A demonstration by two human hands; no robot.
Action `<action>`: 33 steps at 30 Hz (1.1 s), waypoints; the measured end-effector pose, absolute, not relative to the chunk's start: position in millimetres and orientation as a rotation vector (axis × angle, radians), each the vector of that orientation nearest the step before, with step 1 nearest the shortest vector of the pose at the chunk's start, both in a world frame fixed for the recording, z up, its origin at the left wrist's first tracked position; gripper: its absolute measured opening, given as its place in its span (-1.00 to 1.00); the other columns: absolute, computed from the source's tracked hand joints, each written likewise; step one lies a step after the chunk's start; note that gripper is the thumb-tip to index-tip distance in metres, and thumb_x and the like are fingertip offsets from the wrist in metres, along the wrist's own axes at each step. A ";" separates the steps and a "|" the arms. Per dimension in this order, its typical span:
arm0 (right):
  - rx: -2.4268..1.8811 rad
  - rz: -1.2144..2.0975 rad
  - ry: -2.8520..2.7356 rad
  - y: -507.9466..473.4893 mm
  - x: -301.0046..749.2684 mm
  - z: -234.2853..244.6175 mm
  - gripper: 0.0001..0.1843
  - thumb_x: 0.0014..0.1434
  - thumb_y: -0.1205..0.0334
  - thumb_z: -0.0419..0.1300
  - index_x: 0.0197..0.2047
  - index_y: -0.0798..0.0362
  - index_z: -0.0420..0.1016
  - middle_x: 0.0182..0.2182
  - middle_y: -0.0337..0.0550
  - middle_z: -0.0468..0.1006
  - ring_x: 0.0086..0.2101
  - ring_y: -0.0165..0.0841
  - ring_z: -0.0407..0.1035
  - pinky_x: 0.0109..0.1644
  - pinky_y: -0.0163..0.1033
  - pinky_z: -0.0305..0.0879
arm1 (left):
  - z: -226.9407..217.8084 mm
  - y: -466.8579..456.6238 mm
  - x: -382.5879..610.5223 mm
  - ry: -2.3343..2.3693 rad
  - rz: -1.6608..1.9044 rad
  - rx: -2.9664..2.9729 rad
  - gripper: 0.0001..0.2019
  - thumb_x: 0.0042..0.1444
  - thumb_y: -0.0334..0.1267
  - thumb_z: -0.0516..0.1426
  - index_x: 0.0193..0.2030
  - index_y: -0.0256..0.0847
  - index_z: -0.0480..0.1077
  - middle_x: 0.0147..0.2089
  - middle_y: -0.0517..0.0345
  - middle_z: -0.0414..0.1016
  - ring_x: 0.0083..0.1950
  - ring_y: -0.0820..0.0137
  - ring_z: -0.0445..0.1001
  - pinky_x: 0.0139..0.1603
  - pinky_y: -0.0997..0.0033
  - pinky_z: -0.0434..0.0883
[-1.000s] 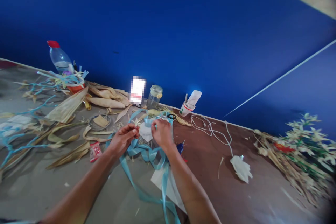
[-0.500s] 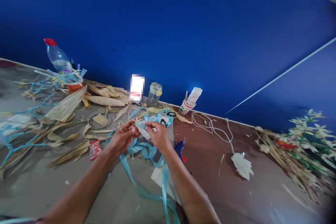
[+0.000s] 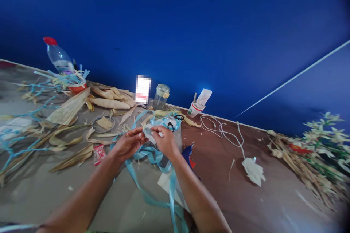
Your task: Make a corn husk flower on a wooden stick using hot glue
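Over the middle of the table, my left hand (image 3: 130, 142) and my right hand (image 3: 164, 139) face each other with fingertips pinched. A small pale, translucent blue-white strip (image 3: 149, 133) runs between them, gripped by both. A thin cream husk-like tip shows at the left fingertips; its far end is hidden by the fingers. Under and beyond the hands lies a tangle of light blue ribbon (image 3: 153, 156), trailing down towards me past my right forearm. Black-handled scissors (image 3: 171, 126) rest on the pile just right of my right hand.
Dried corn husks (image 3: 111, 103) lie to the left, near a red candy wrapper (image 3: 98, 154) and a red-capped bottle (image 3: 58, 56). A lidded jar (image 3: 161, 97) and a paper cup (image 3: 195, 109) stand at the back. White cable (image 3: 232, 139) and husk flowers (image 3: 325, 127) are rightward.
My fingertips have drawn slightly closer together, and less of the pale strip shows between them. The view has shifted slightly. Both hands keep their pinch.
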State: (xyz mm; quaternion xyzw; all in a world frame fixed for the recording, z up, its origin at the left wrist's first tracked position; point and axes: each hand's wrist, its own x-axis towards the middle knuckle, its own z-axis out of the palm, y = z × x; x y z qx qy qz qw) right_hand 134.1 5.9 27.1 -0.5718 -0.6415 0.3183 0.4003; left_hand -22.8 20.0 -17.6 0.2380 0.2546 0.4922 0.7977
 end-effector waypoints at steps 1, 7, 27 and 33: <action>-1.445 0.805 -1.624 6.0 134.2 26.7 -0.78 0.05 0.35 0.09 -0.30 0.02 0.56 -0.33 -0.18 0.62 -0.31 -0.33 0.45 -0.14 -0.24 0.34 | -17.5 19.8 -22.7 0.549 1.061 0.511 -0.75 -0.26 -0.41 0.36 -0.34 -0.25 0.55 -0.57 0.24 0.46 -0.51 0.54 0.42 -0.13 0.33 0.45; -1.437 0.798 -1.635 6.4 132.6 25.9 -0.81 0.05 0.34 0.10 -0.32 0.03 0.54 -0.35 -0.19 0.60 -0.31 -0.33 0.45 -0.12 -0.24 0.34 | -17.1 19.2 -22.4 0.579 1.056 0.504 -0.79 -0.26 -0.41 0.36 -0.39 -0.24 0.55 -0.59 0.25 0.44 -0.51 0.54 0.42 -0.16 0.35 0.45; -2.326 0.335 -1.787 -103.6 237.5 -7.9 -0.47 0.07 0.06 0.17 0.07 0.12 0.35 -0.12 0.10 0.36 -0.13 -0.09 0.37 -0.08 -0.09 0.33 | -23.7 18.9 -13.2 0.986 1.210 0.815 -0.67 -0.29 -0.26 0.37 -0.30 -0.29 0.53 -0.54 0.19 0.46 -0.49 0.50 0.36 -0.43 0.49 0.30; -2.430 0.422 -1.797 -100.2 227.5 -1.0 -0.56 0.05 0.19 0.17 0.03 0.10 0.36 -0.11 0.04 0.37 -0.19 -0.18 0.41 -0.13 -0.21 0.30 | -22.4 18.7 -12.7 0.979 1.217 0.792 -0.64 -0.29 -0.24 0.37 -0.29 -0.30 0.51 -0.51 0.20 0.47 -0.47 0.49 0.37 -0.39 0.47 0.30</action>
